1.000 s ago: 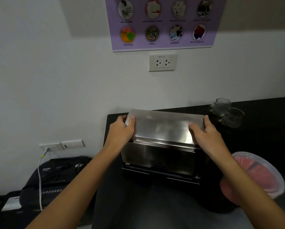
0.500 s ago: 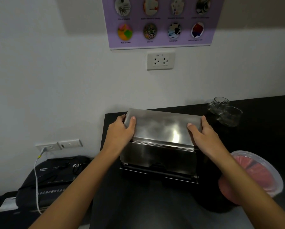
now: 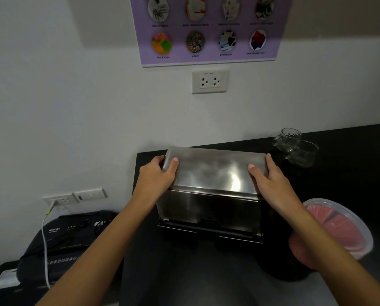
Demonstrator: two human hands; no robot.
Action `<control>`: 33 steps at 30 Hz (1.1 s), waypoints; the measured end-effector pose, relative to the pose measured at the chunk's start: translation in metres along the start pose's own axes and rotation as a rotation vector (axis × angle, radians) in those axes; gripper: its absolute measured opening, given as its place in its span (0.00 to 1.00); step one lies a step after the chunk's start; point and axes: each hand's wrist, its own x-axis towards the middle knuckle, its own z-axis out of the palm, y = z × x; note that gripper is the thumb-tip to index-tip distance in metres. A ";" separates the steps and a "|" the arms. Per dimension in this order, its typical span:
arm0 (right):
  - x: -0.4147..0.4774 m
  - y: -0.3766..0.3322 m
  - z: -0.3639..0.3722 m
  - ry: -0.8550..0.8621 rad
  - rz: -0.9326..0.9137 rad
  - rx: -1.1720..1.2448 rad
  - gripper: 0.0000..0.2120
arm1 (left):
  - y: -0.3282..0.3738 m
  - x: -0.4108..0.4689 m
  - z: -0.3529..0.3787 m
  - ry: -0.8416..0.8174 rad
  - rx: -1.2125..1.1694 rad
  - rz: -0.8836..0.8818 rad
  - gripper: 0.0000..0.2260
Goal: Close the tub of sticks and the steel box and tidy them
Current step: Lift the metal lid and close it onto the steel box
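Observation:
The steel box (image 3: 209, 208) stands on the black counter (image 3: 350, 177) near its left end. Its shiny lid (image 3: 215, 171) lies tilted over the top, with a narrow gap showing along the front edge. My left hand (image 3: 157, 173) grips the lid's left end, thumb on top. My right hand (image 3: 270, 175) grips the lid's right end the same way. A clear plastic tub (image 3: 348, 228) with red sticks inside sits at the right, partly hidden behind my right forearm; a clear lid seems to cover it.
Two clear glass cups (image 3: 297, 146) stand at the back right of the counter. A black paper shredder (image 3: 67, 241) with a white cable sits below the counter's left edge. A wall socket (image 3: 209, 81) and a purple poster (image 3: 209, 29) are above.
The lid has come down slightly towards the box while both hands keep their grip on its ends. The view has tilted a little downward.

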 end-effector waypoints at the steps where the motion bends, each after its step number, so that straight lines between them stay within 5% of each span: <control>1: 0.000 0.001 0.000 -0.001 0.001 0.004 0.33 | 0.000 0.000 0.000 -0.004 0.012 0.003 0.24; 33: -0.004 0.008 -0.006 -0.008 0.127 0.144 0.31 | -0.016 0.005 -0.011 -0.129 -0.060 -0.035 0.25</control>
